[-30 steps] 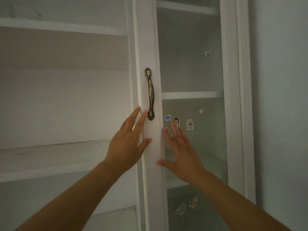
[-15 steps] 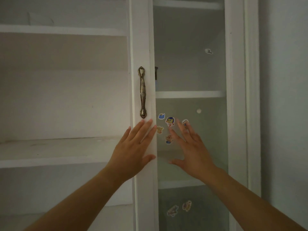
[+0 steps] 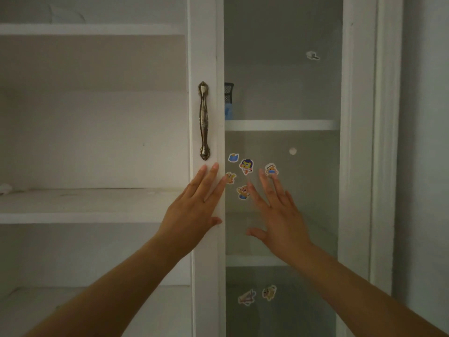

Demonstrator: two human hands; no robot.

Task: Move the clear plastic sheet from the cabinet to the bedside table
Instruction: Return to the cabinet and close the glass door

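Observation:
A white cabinet door [image 3: 205, 45] with a glass pane [image 3: 281, 93] and a bronze handle [image 3: 203, 120] stands in front of me. My left hand [image 3: 194, 205] lies flat, fingers together, on the door's white stile just below the handle. My right hand [image 3: 279, 215] presses flat on the glass with fingers spread, among several cartoon stickers [image 3: 246, 166]. Neither hand holds anything. A pale translucent shape [image 3: 66, 14] lies on the top left shelf; I cannot tell whether it is the plastic sheet. The bedside table is out of view.
Open white shelves [image 3: 85, 205] fill the left side of the cabinet. Behind the glass, a dark mesh holder [image 3: 228, 92] stands on a shelf [image 3: 279, 125]. The cabinet's frame [image 3: 386, 142] and a grey wall [image 3: 427, 142] close off the right.
The door's handle edge has shifted left and now stands more upright. Both hands stay flat on the door, and my left fingers sit lower against the handle than before.

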